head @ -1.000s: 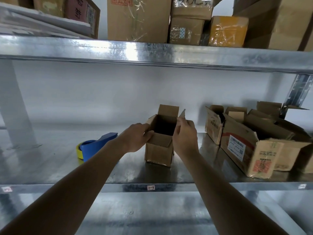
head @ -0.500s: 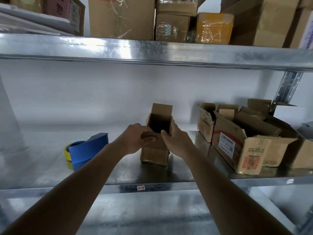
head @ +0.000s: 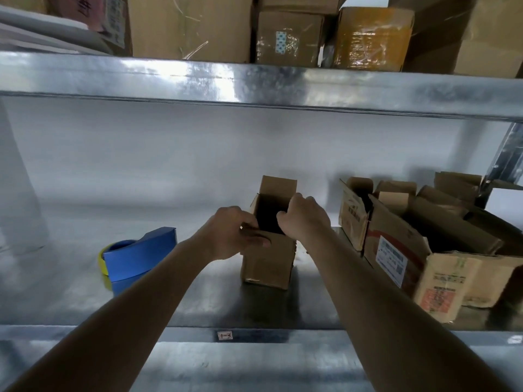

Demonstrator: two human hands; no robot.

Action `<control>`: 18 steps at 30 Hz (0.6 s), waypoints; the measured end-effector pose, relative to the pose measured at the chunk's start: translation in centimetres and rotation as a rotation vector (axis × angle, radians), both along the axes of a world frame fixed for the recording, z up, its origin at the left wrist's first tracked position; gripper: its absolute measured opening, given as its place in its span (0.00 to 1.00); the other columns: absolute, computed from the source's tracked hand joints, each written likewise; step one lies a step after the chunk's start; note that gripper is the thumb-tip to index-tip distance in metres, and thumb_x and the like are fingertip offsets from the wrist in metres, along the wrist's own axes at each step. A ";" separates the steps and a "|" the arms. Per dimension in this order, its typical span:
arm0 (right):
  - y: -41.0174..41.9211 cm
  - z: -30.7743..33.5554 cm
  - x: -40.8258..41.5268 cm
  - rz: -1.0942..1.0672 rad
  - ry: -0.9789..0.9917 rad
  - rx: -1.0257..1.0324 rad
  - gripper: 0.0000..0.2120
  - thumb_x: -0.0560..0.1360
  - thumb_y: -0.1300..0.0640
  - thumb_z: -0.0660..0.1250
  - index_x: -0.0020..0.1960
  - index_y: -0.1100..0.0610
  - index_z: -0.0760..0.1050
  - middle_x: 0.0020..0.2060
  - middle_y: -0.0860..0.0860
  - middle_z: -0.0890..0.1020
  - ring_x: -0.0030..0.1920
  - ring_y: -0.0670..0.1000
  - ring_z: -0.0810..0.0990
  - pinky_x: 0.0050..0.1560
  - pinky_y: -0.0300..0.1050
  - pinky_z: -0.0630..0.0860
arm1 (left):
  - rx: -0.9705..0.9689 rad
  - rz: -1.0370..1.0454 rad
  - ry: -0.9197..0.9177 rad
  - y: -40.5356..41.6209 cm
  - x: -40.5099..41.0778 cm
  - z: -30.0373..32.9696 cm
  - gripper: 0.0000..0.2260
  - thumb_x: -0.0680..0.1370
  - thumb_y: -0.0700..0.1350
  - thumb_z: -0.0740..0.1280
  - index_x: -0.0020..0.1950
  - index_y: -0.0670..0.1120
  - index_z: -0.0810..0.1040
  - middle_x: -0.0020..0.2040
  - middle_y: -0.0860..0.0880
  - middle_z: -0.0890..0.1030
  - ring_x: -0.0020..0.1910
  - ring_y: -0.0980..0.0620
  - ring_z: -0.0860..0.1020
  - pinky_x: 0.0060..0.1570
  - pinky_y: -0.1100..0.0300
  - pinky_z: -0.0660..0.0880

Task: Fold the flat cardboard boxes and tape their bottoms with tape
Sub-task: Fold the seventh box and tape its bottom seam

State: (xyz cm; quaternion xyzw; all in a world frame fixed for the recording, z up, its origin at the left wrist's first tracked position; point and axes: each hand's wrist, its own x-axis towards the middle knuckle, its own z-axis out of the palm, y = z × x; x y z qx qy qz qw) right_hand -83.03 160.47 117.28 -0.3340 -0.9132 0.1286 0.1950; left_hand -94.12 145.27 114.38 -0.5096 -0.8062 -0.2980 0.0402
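Your left hand pinches the near flap of the small upright brown cardboard box; your right hand curls over its right top edge. Box stands mid-shelf on the galvanised metal shelf, blue tape dispenser well left of it.

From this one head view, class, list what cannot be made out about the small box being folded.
- Small box bottom: faces the shelf, taping unseen.
- Its inside: dark shadow.
- Near flap: covered by left hand.
- Right hand fingertips: hidden behind the box rim.
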 end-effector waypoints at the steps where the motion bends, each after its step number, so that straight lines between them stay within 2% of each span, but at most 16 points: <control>1: 0.5 0.3 -0.5 0.002 -0.040 0.000 0.22 0.82 0.49 0.62 0.72 0.58 0.68 0.62 0.57 0.76 0.57 0.58 0.77 0.49 0.48 0.73 | -0.022 -0.014 -0.015 0.1 -0.4 0.4 0.23 0.71 0.60 0.79 0.64 0.57 0.82 0.49 0.53 0.82 0.45 0.55 0.79 0.40 0.69 0.71; 3: 1.6 0.5 -1.7 0.013 -0.111 -0.023 0.29 0.82 0.47 0.61 0.81 0.53 0.59 0.67 0.57 0.75 0.65 0.60 0.77 0.53 0.50 0.73 | -0.103 -0.030 -0.056 0.3 -1.1 1.4 0.39 0.69 0.63 0.80 0.77 0.64 0.67 0.52 0.55 0.80 0.47 0.57 0.79 0.42 0.70 0.72; 4: 2.1 0.6 -2.3 0.020 -0.139 -0.042 0.31 0.82 0.46 0.60 0.83 0.50 0.55 0.69 0.57 0.76 0.67 0.60 0.76 0.54 0.51 0.74 | -0.157 -0.032 -0.055 0.5 -1.4 1.9 0.43 0.68 0.63 0.80 0.78 0.66 0.61 0.50 0.56 0.80 0.46 0.58 0.80 0.42 0.69 0.73; 5: 2.5 0.6 -2.8 0.024 -0.157 -0.058 0.32 0.83 0.45 0.59 0.84 0.47 0.52 0.70 0.56 0.76 0.67 0.60 0.76 0.55 0.51 0.74 | -0.200 -0.041 -0.044 0.7 -1.5 2.4 0.42 0.68 0.64 0.80 0.77 0.67 0.61 0.48 0.57 0.81 0.45 0.58 0.80 0.41 0.68 0.74; 8: 3.5 0.1 -4.0 0.002 -0.139 -0.101 0.32 0.83 0.42 0.55 0.84 0.42 0.48 0.71 0.56 0.76 0.68 0.60 0.75 0.53 0.50 0.72 | -0.316 -0.046 0.026 1.5 -2.1 3.4 0.36 0.67 0.67 0.78 0.71 0.54 0.75 0.47 0.54 0.83 0.45 0.57 0.81 0.42 0.65 0.76; 11: 4.5 -0.4 -5.0 -0.035 -0.109 -0.119 0.31 0.81 0.37 0.56 0.82 0.42 0.57 0.70 0.54 0.76 0.69 0.60 0.75 0.53 0.51 0.70 | -0.387 -0.034 0.052 1.9 -2.6 3.7 0.36 0.66 0.69 0.78 0.65 0.49 0.79 0.51 0.51 0.83 0.49 0.54 0.80 0.50 0.55 0.80; 14: 5.1 -0.6 -6.1 -0.060 -0.094 -0.136 0.30 0.77 0.34 0.59 0.74 0.47 0.70 0.62 0.53 0.80 0.61 0.58 0.78 0.52 0.49 0.73 | -0.373 -0.044 0.068 2.0 -2.9 4.1 0.33 0.64 0.69 0.80 0.60 0.49 0.81 0.55 0.50 0.79 0.53 0.50 0.79 0.55 0.49 0.81; 16: 5.4 -0.5 -6.5 -0.067 -0.098 -0.139 0.30 0.74 0.33 0.63 0.71 0.47 0.72 0.59 0.52 0.81 0.57 0.56 0.79 0.51 0.49 0.74 | -0.378 -0.049 0.062 2.1 -3.2 4.3 0.35 0.63 0.68 0.80 0.62 0.50 0.79 0.57 0.52 0.80 0.55 0.52 0.78 0.56 0.48 0.81; 18: 5.5 -0.4 -6.8 -0.062 -0.128 -0.132 0.31 0.73 0.32 0.63 0.69 0.48 0.72 0.58 0.51 0.81 0.57 0.56 0.79 0.51 0.49 0.75 | -0.361 -0.072 0.072 2.1 -3.4 4.1 0.36 0.63 0.68 0.80 0.65 0.50 0.78 0.57 0.53 0.81 0.56 0.53 0.78 0.55 0.50 0.80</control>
